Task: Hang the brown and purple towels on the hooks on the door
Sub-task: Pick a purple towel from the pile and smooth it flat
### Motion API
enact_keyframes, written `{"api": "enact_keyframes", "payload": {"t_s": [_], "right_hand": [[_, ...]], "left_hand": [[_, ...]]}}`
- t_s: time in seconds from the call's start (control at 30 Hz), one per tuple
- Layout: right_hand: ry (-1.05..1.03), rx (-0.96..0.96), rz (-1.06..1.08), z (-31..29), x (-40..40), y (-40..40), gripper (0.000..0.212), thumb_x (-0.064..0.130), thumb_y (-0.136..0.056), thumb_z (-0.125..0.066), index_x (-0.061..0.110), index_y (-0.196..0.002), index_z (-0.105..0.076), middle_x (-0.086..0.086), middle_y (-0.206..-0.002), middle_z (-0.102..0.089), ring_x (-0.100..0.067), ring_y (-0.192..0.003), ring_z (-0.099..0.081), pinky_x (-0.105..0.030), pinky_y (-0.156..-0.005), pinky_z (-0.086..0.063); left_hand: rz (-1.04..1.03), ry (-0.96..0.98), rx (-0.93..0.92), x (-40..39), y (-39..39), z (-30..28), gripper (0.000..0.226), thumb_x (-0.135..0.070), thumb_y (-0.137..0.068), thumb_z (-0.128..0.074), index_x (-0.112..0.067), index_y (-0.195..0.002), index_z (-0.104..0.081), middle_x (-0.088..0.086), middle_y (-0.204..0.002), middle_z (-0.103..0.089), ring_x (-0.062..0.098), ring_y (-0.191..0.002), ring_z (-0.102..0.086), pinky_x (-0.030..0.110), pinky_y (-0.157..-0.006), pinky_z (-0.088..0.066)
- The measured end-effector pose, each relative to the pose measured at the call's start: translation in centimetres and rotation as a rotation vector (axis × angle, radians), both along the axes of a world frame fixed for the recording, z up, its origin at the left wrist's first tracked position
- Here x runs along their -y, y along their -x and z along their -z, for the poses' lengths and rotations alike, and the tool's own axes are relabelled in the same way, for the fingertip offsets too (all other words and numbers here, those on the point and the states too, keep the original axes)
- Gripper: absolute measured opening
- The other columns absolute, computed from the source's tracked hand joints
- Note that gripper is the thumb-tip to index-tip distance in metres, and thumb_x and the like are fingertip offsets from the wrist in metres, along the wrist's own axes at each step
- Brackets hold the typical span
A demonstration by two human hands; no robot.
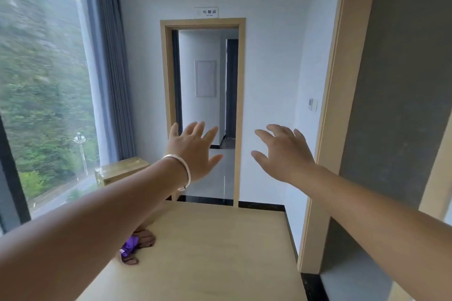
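Note:
A brown towel (144, 239) and a purple towel (129, 246) lie bunched together on the left part of a light wooden table (210, 249), half hidden under my left forearm. My left hand (193, 149), with a silver bangle on its wrist, is stretched out in the air with fingers spread and holds nothing. My right hand (283, 151) is also raised in front of me, fingers spread and slightly bent, empty. Both hands hover well above and beyond the towels. No hooks are visible.
An open doorway (205, 110) with a light wood frame lies straight ahead, leading into a corridor. A grey door panel (396, 110) in a wood frame stands at the right. A large window with grey curtains (107, 68) fills the left. A cardboard box (122, 170) sits by the window.

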State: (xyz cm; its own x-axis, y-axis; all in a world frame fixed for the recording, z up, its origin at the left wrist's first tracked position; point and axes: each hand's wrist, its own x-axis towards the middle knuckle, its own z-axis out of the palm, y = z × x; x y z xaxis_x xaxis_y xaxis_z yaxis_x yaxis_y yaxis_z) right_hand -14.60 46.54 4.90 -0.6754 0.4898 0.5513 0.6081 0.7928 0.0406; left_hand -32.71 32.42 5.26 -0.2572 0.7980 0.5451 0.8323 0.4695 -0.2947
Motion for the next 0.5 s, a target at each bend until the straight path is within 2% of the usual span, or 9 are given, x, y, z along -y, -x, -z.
{"api": "enact_keyframes", "payload": {"t_s": [0.17,0.5], "right_hand": [[0.002,0.001,0.089,-0.8,-3.3,4.3,0.055,0.053,-0.095,-0.039,0.03,-0.145,-0.034,-0.004,-0.154,-0.03,-0.022,-0.142,-0.023,-0.049,-0.115,-0.017],[0.027,0.033,0.177,0.5,-11.1,10.6,0.055,0.054,-0.095,-0.038,0.031,-0.144,-0.033,-0.002,-0.155,-0.029,-0.021,-0.142,-0.023,-0.048,-0.116,-0.017]], "left_hand": [[0.06,-0.033,0.008,-4.1,6.0,-1.0,0.073,-0.069,-0.089,-0.027,-0.031,-0.15,-0.009,0.004,-0.157,-0.021,0.026,-0.144,-0.02,0.058,-0.115,-0.017],[0.118,0.002,0.035,-13.4,13.9,1.4,0.074,-0.069,-0.089,-0.028,-0.031,-0.15,-0.008,0.004,-0.156,-0.022,0.026,-0.144,-0.021,0.058,-0.114,-0.017]]}}
